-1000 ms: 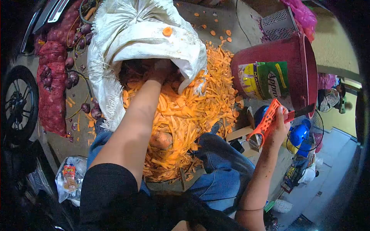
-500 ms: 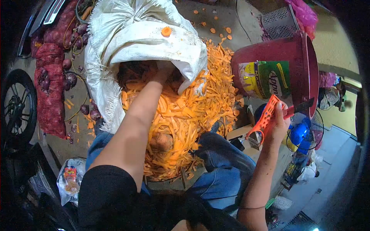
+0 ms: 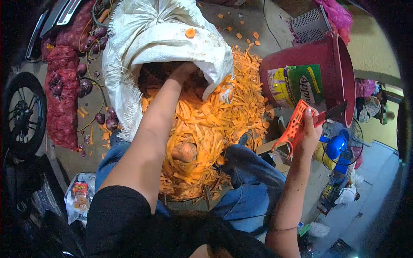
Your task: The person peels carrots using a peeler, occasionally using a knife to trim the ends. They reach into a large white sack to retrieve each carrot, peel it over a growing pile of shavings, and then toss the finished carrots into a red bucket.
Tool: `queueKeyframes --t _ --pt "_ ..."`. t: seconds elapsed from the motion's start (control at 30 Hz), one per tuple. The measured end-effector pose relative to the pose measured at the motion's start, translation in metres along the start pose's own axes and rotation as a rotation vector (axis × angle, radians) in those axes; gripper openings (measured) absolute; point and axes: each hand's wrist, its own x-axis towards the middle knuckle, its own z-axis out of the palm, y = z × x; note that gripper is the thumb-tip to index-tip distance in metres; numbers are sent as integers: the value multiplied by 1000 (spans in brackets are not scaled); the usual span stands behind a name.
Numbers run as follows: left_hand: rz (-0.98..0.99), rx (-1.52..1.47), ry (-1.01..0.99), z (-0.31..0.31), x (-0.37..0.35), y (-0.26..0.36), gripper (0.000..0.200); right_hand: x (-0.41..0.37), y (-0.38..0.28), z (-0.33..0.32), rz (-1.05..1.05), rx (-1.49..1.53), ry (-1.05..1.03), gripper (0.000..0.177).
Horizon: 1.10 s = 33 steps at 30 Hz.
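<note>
My left hand (image 3: 186, 71) reaches into the mouth of a white woven sack (image 3: 180, 43). Its fingers are hidden in the dark inside. Below the sack's opening, orange carrot peelings (image 3: 198, 129) are heaped between my knees, with one whole carrot (image 3: 184, 152) lying among them. On the other side, my right hand (image 3: 309, 131) is closed around an orange plastic peeler (image 3: 294, 127) and a red-handled knife (image 3: 331, 112). The knife's dark blade points outward to the right, in front of a tipped maroon bucket (image 3: 337, 64).
Red mesh bags of onions (image 3: 62, 99) lie at the left, near a motorcycle wheel (image 3: 26, 105). A clear plastic bag (image 3: 79, 200) sits by my left leg. Carrot slices (image 3: 255, 35) are scattered on the floor beyond the sack. A fan (image 3: 340, 144) stands at the right.
The view has shifted slightly. My left hand sits a little deeper in the sack's mouth, its fingers still hidden. My right hand keeps the peeler and knife.
</note>
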Motion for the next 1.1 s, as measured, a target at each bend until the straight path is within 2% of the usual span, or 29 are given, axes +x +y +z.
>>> queueKeyframes --t 0.13,0.17,0.2,0.23,0.33,0.43,0.47,0.5,0.6,0.7,0.73,0.77,0.87,0.9,0.97,1.0,1.1 --pt "-233 -391 -130 -14 -64 22 41 -11 -10 -1 -7 73 -30 11" --pt "-223 -371 -118 -19 -70 12 41 -15 -13 -2 5 77 -42 11" --pt "-379 -537 -164 -24 -74 -11 38 -17 -12 -3 -51 114 -69 12" --pt "-531 -704 -207 -32 -86 -6 35 -19 -13 -3 -63 142 -69 12" --pt "-404 -739 -162 -44 -146 33 34 -28 -20 -1 -119 162 -91 12" --pt "-180 -658 -297 -57 -193 68 36 -29 -19 1 -115 248 -38 12" --pt "-213 -660 -278 -59 -205 81 35 -30 -16 0 -30 293 -69 13" --pt "-193 -637 -263 -60 -214 94 35 -34 -19 8 -69 271 -13 16" --pt "-59 -759 -365 -56 -237 130 40 -39 -10 23 -75 339 -44 19" --pt "-118 -873 -427 -47 -275 186 40 -55 -21 38 -71 279 -83 20" --pt "-91 -839 -412 -43 -287 196 40 -65 -29 41 -16 323 -136 21" --pt "-90 -805 -301 -37 -302 204 39 -71 -33 43 42 364 -189 22" --pt "-85 -863 -280 -33 -322 191 39 -78 -33 51 85 396 -231 20" --pt "-139 -912 -212 -26 -333 195 40 -79 -32 54 117 383 -217 19" --pt "-62 -1114 -317 -15 -332 182 41 -78 -28 59 109 441 -247 20" --pt "-147 -1071 -339 -12 -332 184 43 -79 -29 60 114 424 -269 21" --pt "-195 -1066 -427 0 -337 208 43 -77 -19 63 174 443 -326 17"
